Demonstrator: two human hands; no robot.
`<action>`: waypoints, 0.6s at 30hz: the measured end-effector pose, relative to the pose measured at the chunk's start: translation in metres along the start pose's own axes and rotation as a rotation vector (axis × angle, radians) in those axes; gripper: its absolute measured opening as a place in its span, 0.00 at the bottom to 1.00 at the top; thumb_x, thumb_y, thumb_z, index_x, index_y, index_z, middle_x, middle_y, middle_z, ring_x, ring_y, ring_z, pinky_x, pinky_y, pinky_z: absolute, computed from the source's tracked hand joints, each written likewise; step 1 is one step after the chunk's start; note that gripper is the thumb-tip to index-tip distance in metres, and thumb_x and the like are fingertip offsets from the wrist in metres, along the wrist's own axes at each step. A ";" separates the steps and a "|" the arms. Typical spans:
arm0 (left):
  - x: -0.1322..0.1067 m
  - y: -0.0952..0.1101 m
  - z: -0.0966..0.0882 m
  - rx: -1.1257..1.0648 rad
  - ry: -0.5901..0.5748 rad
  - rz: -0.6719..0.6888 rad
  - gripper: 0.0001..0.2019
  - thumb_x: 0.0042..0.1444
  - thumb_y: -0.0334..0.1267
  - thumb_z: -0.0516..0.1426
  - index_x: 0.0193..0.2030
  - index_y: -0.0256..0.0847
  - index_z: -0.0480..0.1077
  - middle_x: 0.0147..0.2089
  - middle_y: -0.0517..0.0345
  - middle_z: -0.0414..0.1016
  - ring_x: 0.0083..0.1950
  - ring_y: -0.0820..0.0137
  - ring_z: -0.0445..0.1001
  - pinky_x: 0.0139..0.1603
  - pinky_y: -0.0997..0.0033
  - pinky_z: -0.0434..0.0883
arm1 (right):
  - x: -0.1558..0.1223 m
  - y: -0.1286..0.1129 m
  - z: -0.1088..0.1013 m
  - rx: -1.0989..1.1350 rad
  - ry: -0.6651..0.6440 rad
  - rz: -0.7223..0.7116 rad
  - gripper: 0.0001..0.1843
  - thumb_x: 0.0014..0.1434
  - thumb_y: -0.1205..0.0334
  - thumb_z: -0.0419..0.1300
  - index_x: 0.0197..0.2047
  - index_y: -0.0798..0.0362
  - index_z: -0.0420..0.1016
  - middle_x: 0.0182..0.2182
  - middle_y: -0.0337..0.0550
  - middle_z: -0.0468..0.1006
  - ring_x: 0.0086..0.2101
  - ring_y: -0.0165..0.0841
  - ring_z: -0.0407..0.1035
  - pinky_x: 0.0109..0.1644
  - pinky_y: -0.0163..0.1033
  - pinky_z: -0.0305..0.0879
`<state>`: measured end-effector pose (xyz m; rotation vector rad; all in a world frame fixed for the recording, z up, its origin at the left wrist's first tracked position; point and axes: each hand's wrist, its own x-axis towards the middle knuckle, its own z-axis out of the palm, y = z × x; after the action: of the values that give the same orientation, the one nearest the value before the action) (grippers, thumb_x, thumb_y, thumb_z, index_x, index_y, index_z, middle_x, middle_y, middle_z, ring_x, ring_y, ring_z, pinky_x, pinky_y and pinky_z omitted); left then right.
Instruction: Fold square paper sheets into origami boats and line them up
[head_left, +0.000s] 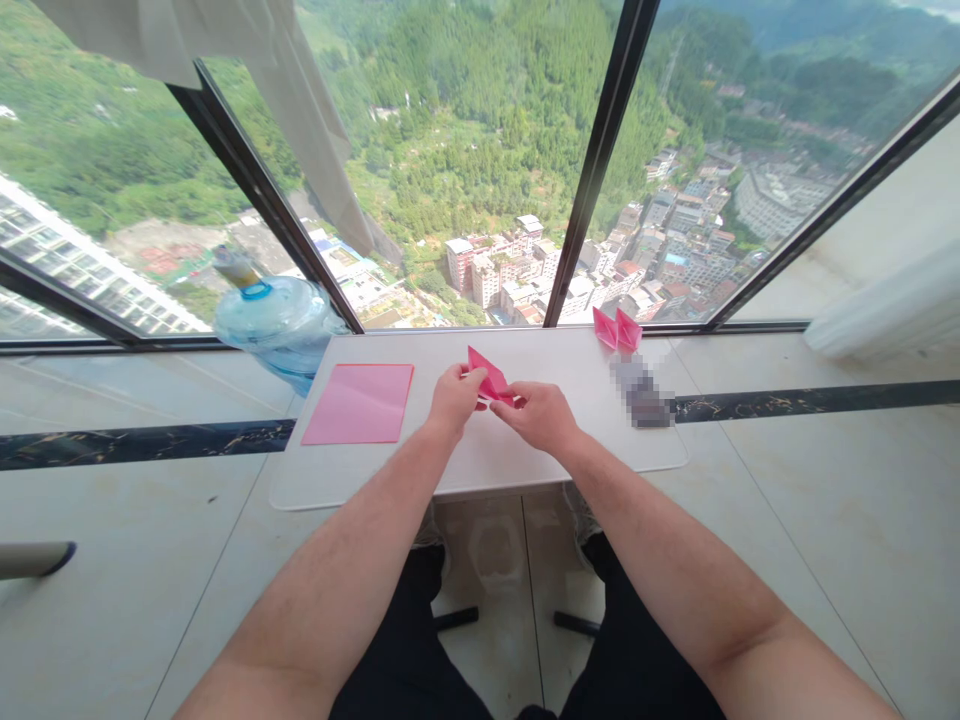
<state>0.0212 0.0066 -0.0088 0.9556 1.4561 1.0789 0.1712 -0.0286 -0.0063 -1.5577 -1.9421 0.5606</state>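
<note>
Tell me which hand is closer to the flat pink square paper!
The left hand. It is to the right of the flat pink square paper, apart from it, pinching the folded pink paper; the right hand also pinches that fold, but sits farther right.

Bright pink folded paper (490, 376), white counter (551, 350)
Paler pink sheets (358, 405) edged in red; blue bottle (274, 318); black floor band (795, 400) with pale veining.

Paper sheets (358, 405) on the table (551, 355), left of folded paper (491, 378), with the window (450, 150) behind.
</note>
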 end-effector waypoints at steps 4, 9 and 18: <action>0.003 0.000 0.000 -0.029 0.042 -0.005 0.11 0.48 0.39 0.59 0.39 0.41 0.67 0.34 0.54 0.77 0.32 0.67 0.76 0.28 0.70 0.73 | -0.009 0.003 -0.003 -0.146 -0.006 -0.091 0.09 0.61 0.57 0.61 0.38 0.48 0.82 0.30 0.40 0.81 0.31 0.31 0.72 0.39 0.35 0.60; 0.005 -0.002 0.007 -0.087 0.006 0.001 0.09 0.51 0.39 0.59 0.38 0.40 0.68 0.36 0.53 0.76 0.34 0.67 0.76 0.31 0.70 0.75 | -0.015 0.009 -0.005 -0.311 0.032 -0.174 0.13 0.65 0.63 0.55 0.34 0.51 0.80 0.31 0.42 0.79 0.31 0.31 0.69 0.36 0.36 0.55; 0.004 0.001 0.009 -0.072 -0.105 -0.086 0.21 0.57 0.46 0.59 0.53 0.36 0.69 0.53 0.40 0.77 0.43 0.63 0.81 0.40 0.65 0.78 | -0.005 0.028 -0.021 -0.430 0.134 -0.078 0.16 0.68 0.62 0.51 0.35 0.51 0.79 0.33 0.44 0.79 0.34 0.32 0.69 0.37 0.36 0.55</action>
<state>0.0295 0.0113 -0.0096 0.8784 1.3515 0.9966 0.2065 -0.0282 -0.0095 -1.7094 -2.1006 -0.0012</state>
